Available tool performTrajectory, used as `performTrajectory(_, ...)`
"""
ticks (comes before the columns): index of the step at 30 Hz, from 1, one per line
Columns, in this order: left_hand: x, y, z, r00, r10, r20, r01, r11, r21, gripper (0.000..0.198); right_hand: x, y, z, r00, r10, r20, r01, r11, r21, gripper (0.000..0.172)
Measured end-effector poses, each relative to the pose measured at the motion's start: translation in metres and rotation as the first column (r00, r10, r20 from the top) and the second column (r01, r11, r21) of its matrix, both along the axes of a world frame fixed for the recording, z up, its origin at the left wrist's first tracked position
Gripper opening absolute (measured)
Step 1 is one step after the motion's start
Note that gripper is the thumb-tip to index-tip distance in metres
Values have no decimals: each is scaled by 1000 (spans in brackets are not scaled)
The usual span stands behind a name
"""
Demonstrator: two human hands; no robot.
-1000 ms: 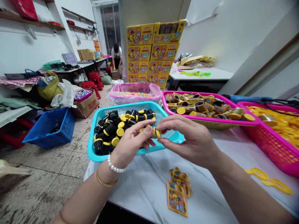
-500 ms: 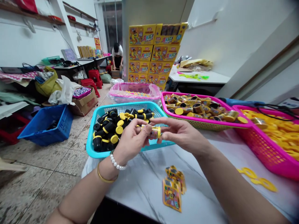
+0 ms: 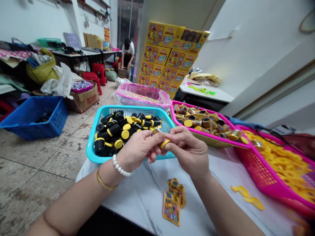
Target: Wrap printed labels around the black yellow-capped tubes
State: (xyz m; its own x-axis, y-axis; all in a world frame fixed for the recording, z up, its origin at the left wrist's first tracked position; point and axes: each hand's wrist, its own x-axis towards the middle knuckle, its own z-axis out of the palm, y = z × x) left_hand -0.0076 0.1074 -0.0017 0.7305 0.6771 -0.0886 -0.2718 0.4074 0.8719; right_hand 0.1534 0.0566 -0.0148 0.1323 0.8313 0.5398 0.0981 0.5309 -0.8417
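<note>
Above the front edge of a teal basket (image 3: 90, 149), both hands meet on a small canister (image 3: 164, 143) with a yellow end and a printed wrap. My left hand (image 3: 139, 146), with a pearl bracelet at the wrist, closes round its body and hides most of it. The fingers of my right hand (image 3: 190, 152) pinch the wrap near the yellow end. Black canisters (image 3: 114, 130) with yellow caps fill the teal basket behind my left hand. Below the hands, several printed yellow labels (image 3: 171, 207) lie in a loose pile on the marbled table (image 3: 137, 203).
A pink basket (image 3: 219, 141) of wrapped canisters stands behind my right hand. Farther right, another pink basket (image 3: 261, 178) holds yellow rings; a few yellow rings (image 3: 248, 196) lie on the table. Stacked yellow boxes (image 3: 157, 52), a blue crate (image 3: 36, 123) and a bending person (image 3: 127, 52) are beyond.
The view has turned slightly. My right fingers have closed in from a spread pose onto the canister, which now tilts with its yellow end lower. My left hand keeps its hold.
</note>
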Motion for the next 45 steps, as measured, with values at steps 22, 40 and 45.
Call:
performTrajectory(22,-5,-6,1,985,171,-25,-172,985,-25,53,8,-16,17,723,-301,621,98,936,339,28)
performTrajectory(40,6,-41,-19,946,95,-310,151,717,681,17,30,117,16,187,46,981,329,938,-106,40)
performTrajectory(45,19,-67,-50,740,-4,-672,628,359,690,6,37,66,18,678,-135,723,234,971,-38,38)
